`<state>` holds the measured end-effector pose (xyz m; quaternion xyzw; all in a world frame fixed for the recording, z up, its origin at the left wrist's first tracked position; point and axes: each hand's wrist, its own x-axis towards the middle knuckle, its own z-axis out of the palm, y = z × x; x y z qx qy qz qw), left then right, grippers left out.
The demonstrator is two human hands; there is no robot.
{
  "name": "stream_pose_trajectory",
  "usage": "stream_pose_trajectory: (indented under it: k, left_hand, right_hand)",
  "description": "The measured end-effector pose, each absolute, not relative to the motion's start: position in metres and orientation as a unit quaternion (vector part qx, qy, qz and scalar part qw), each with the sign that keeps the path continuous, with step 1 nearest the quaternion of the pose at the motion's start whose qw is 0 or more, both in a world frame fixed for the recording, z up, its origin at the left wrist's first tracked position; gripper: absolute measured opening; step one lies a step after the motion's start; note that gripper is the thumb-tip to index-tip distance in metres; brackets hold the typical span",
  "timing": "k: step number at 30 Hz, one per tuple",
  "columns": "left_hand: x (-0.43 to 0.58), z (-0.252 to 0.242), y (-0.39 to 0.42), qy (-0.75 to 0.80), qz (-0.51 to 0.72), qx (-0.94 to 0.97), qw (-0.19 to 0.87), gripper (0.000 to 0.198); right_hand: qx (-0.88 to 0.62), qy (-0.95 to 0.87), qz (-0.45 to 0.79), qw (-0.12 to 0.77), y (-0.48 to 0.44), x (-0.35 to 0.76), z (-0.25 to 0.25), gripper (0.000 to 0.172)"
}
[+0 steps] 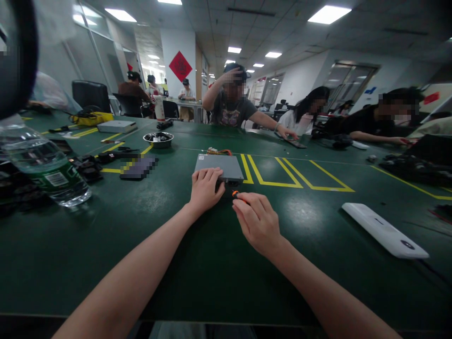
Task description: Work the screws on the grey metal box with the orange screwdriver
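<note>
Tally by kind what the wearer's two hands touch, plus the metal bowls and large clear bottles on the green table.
Grey metal box, under the left hand: 1
Orange-and-black tool, in the right hand: 1
Metal bowl: 1
Large clear bottle: 1
Total: 4

I saw a flat grey metal box [230, 165] lying on the surface [197, 282], pale label [201, 157] in its far left corner, coloured wires [219, 151] bunched behind; just off its near edge, the right hand [259, 219] mostly hid an orange-and-black tool [235, 193]
</note>
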<state>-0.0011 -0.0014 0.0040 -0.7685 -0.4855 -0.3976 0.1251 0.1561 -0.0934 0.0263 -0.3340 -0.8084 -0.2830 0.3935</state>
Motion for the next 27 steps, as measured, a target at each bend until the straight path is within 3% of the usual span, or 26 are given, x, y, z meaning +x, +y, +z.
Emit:
stream_pose_trajectory:
  k: [5, 13, 20, 27]
  left_hand:
    - [-0.002, 0.004, -0.002, -0.485, -0.393, -0.770, 0.128, 0.029]
    - [-0.002, 0.005, -0.002, -0.482, -0.395, -0.771, 0.129, 0.029]
    - [-0.004, 0.005, -0.002, -0.476, -0.388, -0.778, 0.135, 0.030]
    - [-0.008, 0.005, 0.000, -0.462, -0.382, -0.791, 0.126, 0.032]
  right_hand:
    - [-0.295, -0.832, -0.265, 0.389, -0.094, 0.155, 0.013, 0.034]
    - [-0.332, -0.808, -0.263, 0.410, -0.093, 0.158, 0.023, 0.028]
    - [-0.297, -0.831, -0.222, 0.416, -0.094, 0.154, 0.017, 0.041]
    - [-0.332, -0.811, -0.235, 0.421, -0.093, 0.161, 0.025, 0.025]
